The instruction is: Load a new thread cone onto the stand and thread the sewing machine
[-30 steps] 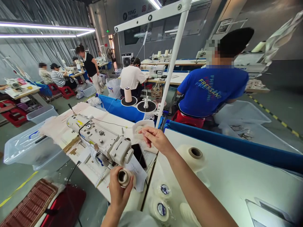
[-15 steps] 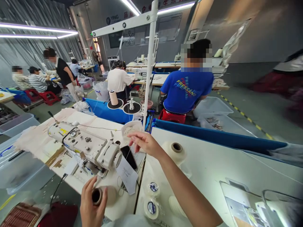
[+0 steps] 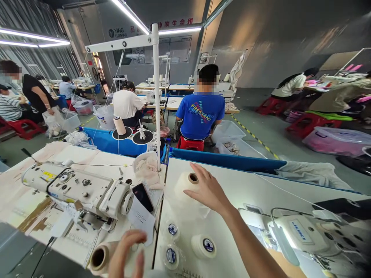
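My right hand [image 3: 207, 189] reaches forward over the white table [image 3: 249, 189] with its fingers spread. The fingertips touch the top of a cream thread cone [image 3: 184, 184] that stands upright there. My left hand [image 3: 127, 255] is low at the frame's bottom edge, curled round one end of another cream thread cone [image 3: 100, 258]. That cone lies on its side at the near edge of the left table, its hollow core facing left. A white sewing machine [image 3: 78, 189] sits just beyond it.
A black phone [image 3: 142, 197] and a paper tag [image 3: 140, 220] lie beside the machine. Three small wrapped spools [image 3: 173, 229] sit near me. A second sewing machine [image 3: 304, 231] is at right. A white pole [image 3: 156, 96], a scrap bowl [image 3: 146, 164] and a blue partition [image 3: 223, 160] stand behind. Seated workers fill the room.
My view has swung right. My right hand left the bowl by the pole and moved onto the upright cone. My left hand lowered its cone to the table's near edge.
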Demonstrator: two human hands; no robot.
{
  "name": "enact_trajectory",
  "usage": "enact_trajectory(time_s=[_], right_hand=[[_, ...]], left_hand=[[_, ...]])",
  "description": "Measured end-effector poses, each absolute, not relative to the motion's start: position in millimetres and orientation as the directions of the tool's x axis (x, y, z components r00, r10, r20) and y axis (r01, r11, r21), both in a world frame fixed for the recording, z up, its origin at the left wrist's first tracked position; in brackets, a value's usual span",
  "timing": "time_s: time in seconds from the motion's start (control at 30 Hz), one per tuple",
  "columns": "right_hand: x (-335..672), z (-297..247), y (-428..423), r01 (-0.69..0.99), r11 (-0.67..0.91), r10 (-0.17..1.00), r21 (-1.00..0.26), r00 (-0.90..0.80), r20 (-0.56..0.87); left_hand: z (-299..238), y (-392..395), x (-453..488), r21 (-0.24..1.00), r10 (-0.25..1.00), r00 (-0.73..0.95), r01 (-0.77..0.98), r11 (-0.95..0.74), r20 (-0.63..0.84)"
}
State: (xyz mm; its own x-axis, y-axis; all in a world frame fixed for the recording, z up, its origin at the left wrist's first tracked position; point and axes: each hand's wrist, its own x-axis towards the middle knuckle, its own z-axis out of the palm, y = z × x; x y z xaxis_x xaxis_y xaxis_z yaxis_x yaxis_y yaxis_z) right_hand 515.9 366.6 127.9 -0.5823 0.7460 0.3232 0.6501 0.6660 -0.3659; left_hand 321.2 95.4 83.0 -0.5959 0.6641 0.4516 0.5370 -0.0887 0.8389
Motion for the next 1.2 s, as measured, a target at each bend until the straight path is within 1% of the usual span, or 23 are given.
enact_trajectory(time_s=[0.03, 0.07, 0.1, 0.17, 0.2, 0.23, 0.3, 0.37, 0.47, 0.53, 0.6, 0.7, 0.8, 0.87, 0.93, 1.0, 1.07, 1.13, 1.2], right_hand=[[518, 118, 368, 0.672, 0.636, 0.771, -0.380, -0.580, 0.264], [520, 109, 369, 0.685, 0.600, 0.796, -0.414, -0.565, 0.218], [520, 101, 370, 0.689, 0.561, 0.819, -0.459, -0.543, 0.186], [519, 89, 371, 0.668, 0.503, 0.850, -0.549, -0.498, 0.174], [518, 84, 371, 0.647, 0.495, 0.856, -0.580, -0.480, 0.194], [518, 81, 372, 0.627, 0.498, 0.856, -0.599, -0.463, 0.228], [517, 75, 372, 0.599, 0.520, 0.850, -0.608, -0.432, 0.302], [517, 73, 372, 0.586, 0.530, 0.847, -0.613, -0.406, 0.344], [523, 77, 375, 0.572, 0.503, 0.864, -0.648, -0.362, 0.351], [530, 88, 379, 0.545, 0.468, 0.883, -0.696, -0.317, 0.346], [539, 107, 384, 0.461, 0.449, 0.892, -0.766, -0.274, 0.358], [553, 148, 391, 0.248, 0.450, 0.889, -0.858, -0.221, 0.402], [558, 197, 396, 0.092, 0.455, 0.887, -0.886, -0.131, 0.442], [553, 229, 398, 0.026, 0.516, 0.856, -0.856, -0.064, 0.513], [539, 260, 400, 0.021, 0.626, 0.779, -0.779, -0.038, 0.625], [515, 287, 401, 0.068, 0.743, 0.669, -0.665, -0.069, 0.740], [482, 309, 401, 0.111, 0.830, 0.557, -0.547, -0.120, 0.822], [444, 324, 403, 0.115, 0.889, 0.458, -0.444, -0.159, 0.875], [405, 334, 406, 0.091, 0.927, 0.375, -0.364, -0.184, 0.909]], left_hand=[[89, 115, 328, 0.840, 0.767, -0.490, 0.530, -0.115, 0.414], [93, 136, 333, 0.836, 0.869, -0.337, 0.531, -0.142, 0.361], [93, 159, 337, 0.827, 0.938, -0.181, 0.540, -0.155, 0.295], [85, 204, 343, 0.783, 0.975, -0.047, 0.605, -0.146, 0.218], [78, 225, 347, 0.741, 0.986, 0.003, 0.660, -0.128, 0.167], [68, 243, 351, 0.690, 0.997, 0.027, 0.720, -0.073, 0.077], [47, 270, 360, 0.653, 0.999, 0.032, 0.757, -0.021, -0.005], [27, 284, 366, 0.619, 0.997, 0.032, 0.785, 0.023, -0.077], [6, 289, 368, 0.561, 0.982, 0.032, 0.824, 0.078, -0.184], [-2, 290, 363, 0.518, 0.967, 0.026, 0.848, 0.112, -0.252], [-5, 294, 356, 0.474, 0.950, 0.015, 0.869, 0.143, -0.312], [-6, 302, 350, 0.419, 0.922, -0.009, 0.889, 0.184, -0.386], [-1, 308, 350, 0.386, 0.907, -0.014, 0.902, 0.193, -0.421], [6, 309, 353, 0.380, 0.909, 0.002, 0.909, 0.172, -0.417], [17, 306, 356, 0.380, 0.917, 0.023, 0.914, 0.142, -0.398], [31, 301, 361, 0.377, 0.930, 0.034, 0.919, 0.116, -0.367], [48, 293, 366, 0.366, 0.946, 0.030, 0.926, 0.096, -0.322], [64, 284, 371, 0.375, 0.966, 0.041, 0.925, 0.059, -0.254], [76, 274, 375, 0.417, 0.983, 0.066, 0.909, 0.012, -0.172]])
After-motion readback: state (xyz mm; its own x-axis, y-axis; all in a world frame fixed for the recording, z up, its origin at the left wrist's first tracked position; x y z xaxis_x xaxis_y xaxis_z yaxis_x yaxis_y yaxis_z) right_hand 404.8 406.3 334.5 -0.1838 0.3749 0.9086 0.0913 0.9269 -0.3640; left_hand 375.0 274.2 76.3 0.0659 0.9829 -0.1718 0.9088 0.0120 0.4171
